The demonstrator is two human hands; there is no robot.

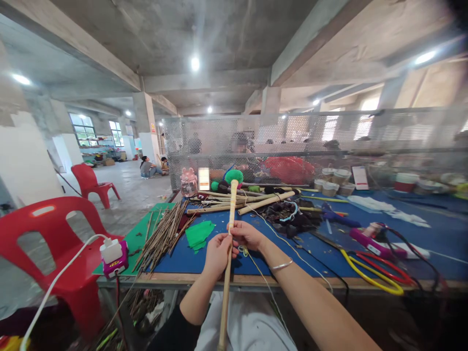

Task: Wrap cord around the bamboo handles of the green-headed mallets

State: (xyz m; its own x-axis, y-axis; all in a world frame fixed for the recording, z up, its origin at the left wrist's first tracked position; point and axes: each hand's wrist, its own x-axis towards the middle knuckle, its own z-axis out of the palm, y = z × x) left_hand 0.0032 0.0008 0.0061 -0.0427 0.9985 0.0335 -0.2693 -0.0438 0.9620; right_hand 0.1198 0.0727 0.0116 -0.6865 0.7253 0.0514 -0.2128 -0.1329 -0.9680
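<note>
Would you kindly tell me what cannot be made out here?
In the head view:
- Gripped part of the stick: hidden by the left hand and right hand.
- Near red chair: cut off by the left edge.
- Shapes behind the metal mesh: obscured by it.
- Upright white panel's markings: too small, blurred.

Left hand: fingers curled inward, thumb and forefinger drawn into a pinch.
Left wrist: nearly in line with my arm.
Left forearm: slants up and inward, bare below my black sleeve.
Right hand: a little farther forward than my left, thumb on top, fingers bent beneath.
Right forearm: bare, stretching in from the lower right.
Both hands: close together in front of me, fingertips almost meeting, contact hard to tell.
</note>
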